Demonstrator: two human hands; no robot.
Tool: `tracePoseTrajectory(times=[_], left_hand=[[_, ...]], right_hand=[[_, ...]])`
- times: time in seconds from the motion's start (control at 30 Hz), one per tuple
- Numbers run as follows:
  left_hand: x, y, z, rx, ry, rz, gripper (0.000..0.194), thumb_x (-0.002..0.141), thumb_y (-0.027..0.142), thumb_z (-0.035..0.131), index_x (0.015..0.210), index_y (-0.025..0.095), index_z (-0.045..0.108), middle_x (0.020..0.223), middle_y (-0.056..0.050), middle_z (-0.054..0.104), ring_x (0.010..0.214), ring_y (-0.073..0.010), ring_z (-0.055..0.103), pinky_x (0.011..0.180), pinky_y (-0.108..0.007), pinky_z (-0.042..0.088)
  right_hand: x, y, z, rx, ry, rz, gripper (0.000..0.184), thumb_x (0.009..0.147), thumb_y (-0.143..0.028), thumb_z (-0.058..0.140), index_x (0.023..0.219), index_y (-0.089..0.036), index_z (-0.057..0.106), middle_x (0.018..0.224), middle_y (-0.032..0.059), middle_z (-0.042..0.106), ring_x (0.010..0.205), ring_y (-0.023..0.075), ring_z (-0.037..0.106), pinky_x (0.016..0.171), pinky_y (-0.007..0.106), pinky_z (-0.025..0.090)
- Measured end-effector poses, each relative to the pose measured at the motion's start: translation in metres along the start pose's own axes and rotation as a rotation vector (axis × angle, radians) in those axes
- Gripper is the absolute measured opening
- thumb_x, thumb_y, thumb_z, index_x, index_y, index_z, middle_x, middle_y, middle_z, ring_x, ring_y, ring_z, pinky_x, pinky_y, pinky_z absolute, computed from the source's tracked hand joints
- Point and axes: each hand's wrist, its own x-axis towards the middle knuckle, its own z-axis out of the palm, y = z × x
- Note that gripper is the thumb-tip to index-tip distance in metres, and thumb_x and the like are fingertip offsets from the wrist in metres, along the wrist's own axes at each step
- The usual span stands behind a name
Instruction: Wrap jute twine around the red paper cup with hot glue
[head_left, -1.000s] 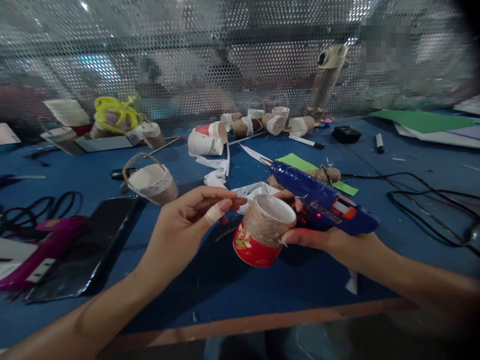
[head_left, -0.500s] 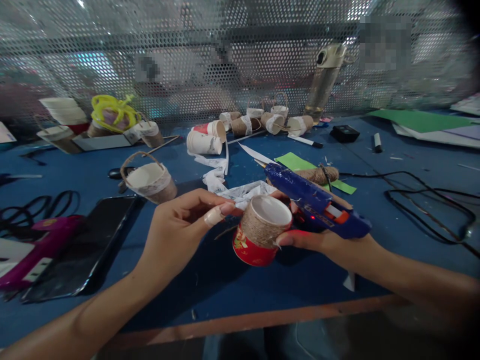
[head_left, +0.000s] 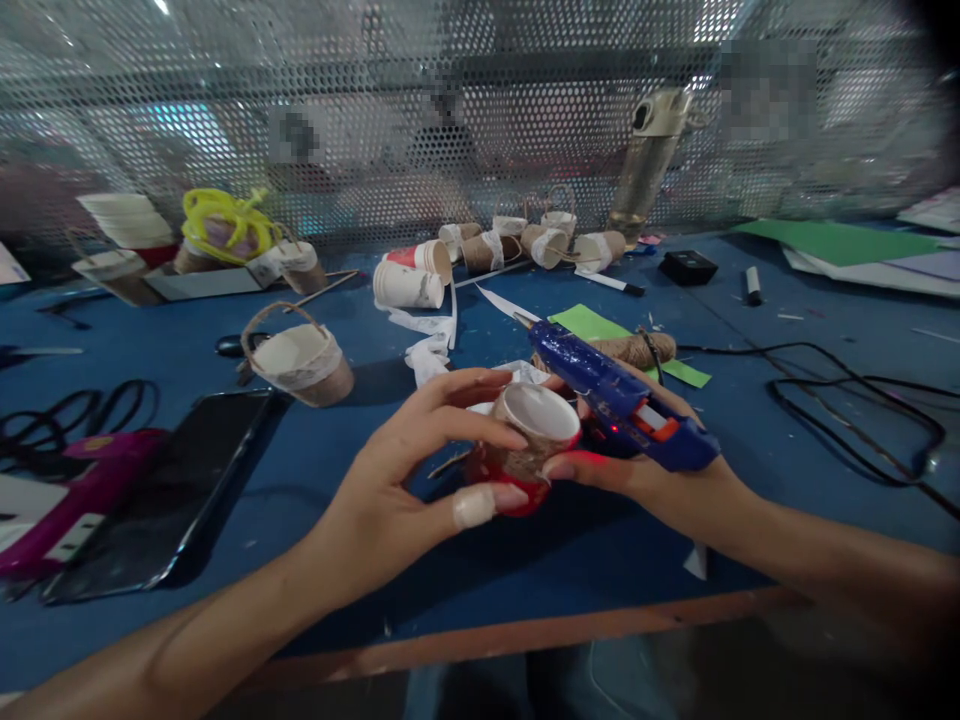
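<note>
A red paper cup (head_left: 534, 440) wound with brown twine is held above the blue table (head_left: 525, 570), near its front edge. My left hand (head_left: 420, 470) wraps round the cup's left side, with a plaster on the thumb. My right hand (head_left: 637, 465) holds a blue glue gun (head_left: 611, 390), nozzle aimed up and left; its fingertips also touch the cup's right side. A spool of twine (head_left: 637, 350) lies just behind the gun on a green paper sheet (head_left: 592, 325).
A twine-covered cup basket (head_left: 300, 360) stands to the left, next to a dark phone (head_left: 180, 480) and a pink tool (head_left: 67, 500). Several cups (head_left: 487, 250) lie by the perforated metal screen (head_left: 450, 110). A black cable (head_left: 847, 385) runs across the right. A bottle (head_left: 649, 165) stands at the back.
My left hand has moved from beside the cup to grip it from the left. The cup and the glue gun have dropped slightly towards the table.
</note>
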Motion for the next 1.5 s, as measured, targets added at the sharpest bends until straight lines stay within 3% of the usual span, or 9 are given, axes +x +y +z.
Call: tracePoseTrajectory(times=[0.13, 0.37, 0.6, 0.93, 1.17, 1.37, 1.5], left_hand=[[0.0, 0.004, 0.006, 0.055, -0.026, 0.037, 0.025, 0.08, 0.02, 0.086, 0.1, 0.029, 0.076, 0.146, -0.005, 0.062, 0.136, -0.0268, 0.058, 0.114, -0.038, 0.047], [-0.002, 0.005, 0.007, 0.142, -0.042, 0.078, 0.012, 0.083, 0.02, 0.083, 0.088, 0.024, 0.073, 0.147, -0.007, 0.063, 0.132, -0.0259, 0.062, 0.106, -0.034, 0.052], [-0.003, 0.001, 0.007, 0.049, -0.069, 0.057, 0.015, 0.09, 0.013, 0.073, 0.089, 0.027, 0.072, 0.153, -0.001, 0.059, 0.136, -0.0262, 0.059, 0.114, -0.043, 0.047], [-0.003, 0.0, 0.008, 0.093, -0.055, 0.038, 0.015, 0.091, 0.012, 0.071, 0.092, 0.026, 0.07, 0.153, -0.004, 0.058, 0.14, -0.0271, 0.055, 0.114, -0.042, 0.047], [-0.003, -0.002, 0.006, 0.13, -0.089, 0.074, 0.015, 0.092, 0.013, 0.07, 0.095, 0.028, 0.069, 0.157, -0.004, 0.052, 0.146, -0.0306, 0.047, 0.118, -0.048, 0.044], [-0.002, -0.003, 0.006, 0.164, -0.099, 0.087, 0.012, 0.095, 0.014, 0.067, 0.094, 0.026, 0.066, 0.153, -0.005, 0.054, 0.142, -0.0279, 0.051, 0.118, -0.044, 0.042], [-0.003, -0.003, 0.005, 0.167, -0.117, 0.101, 0.014, 0.096, 0.013, 0.064, 0.098, 0.027, 0.064, 0.153, -0.003, 0.053, 0.143, -0.0244, 0.049, 0.118, -0.038, 0.038]], right_hand=[[0.004, -0.008, 0.001, 0.055, -0.06, -0.047, 0.048, 0.068, -0.032, 0.094, 0.109, -0.034, 0.069, 0.108, -0.0031, 0.077, 0.098, 0.0232, 0.075, 0.084, 0.033, 0.063], [0.003, -0.015, 0.003, -0.224, -0.018, -0.069, 0.052, 0.065, -0.046, 0.094, 0.102, -0.024, 0.065, 0.109, 0.0055, 0.076, 0.095, 0.0286, 0.073, 0.074, 0.035, 0.06], [0.002, -0.016, 0.002, -0.203, -0.028, -0.046, 0.044, 0.07, -0.044, 0.09, 0.099, -0.025, 0.063, 0.091, 0.002, 0.076, 0.08, 0.0247, 0.073, 0.064, 0.032, 0.058], [0.003, -0.007, 0.002, -0.165, -0.047, -0.04, 0.051, 0.067, -0.037, 0.094, 0.11, -0.028, 0.067, 0.118, 0.0026, 0.075, 0.11, 0.0306, 0.072, 0.078, 0.033, 0.062], [0.001, -0.006, 0.001, -0.129, -0.056, -0.069, 0.052, 0.066, -0.035, 0.095, 0.11, -0.03, 0.067, 0.113, 0.0009, 0.075, 0.107, 0.0302, 0.072, 0.078, 0.035, 0.063], [0.002, -0.006, 0.003, -0.074, -0.064, -0.049, 0.048, 0.07, -0.047, 0.091, 0.109, -0.029, 0.068, 0.105, 0.0008, 0.074, 0.094, 0.025, 0.072, 0.078, 0.034, 0.063], [0.002, -0.008, 0.002, -0.024, -0.078, -0.015, 0.05, 0.071, -0.046, 0.091, 0.113, -0.031, 0.068, 0.104, -0.0009, 0.073, 0.088, 0.0214, 0.072, 0.076, 0.032, 0.064]])
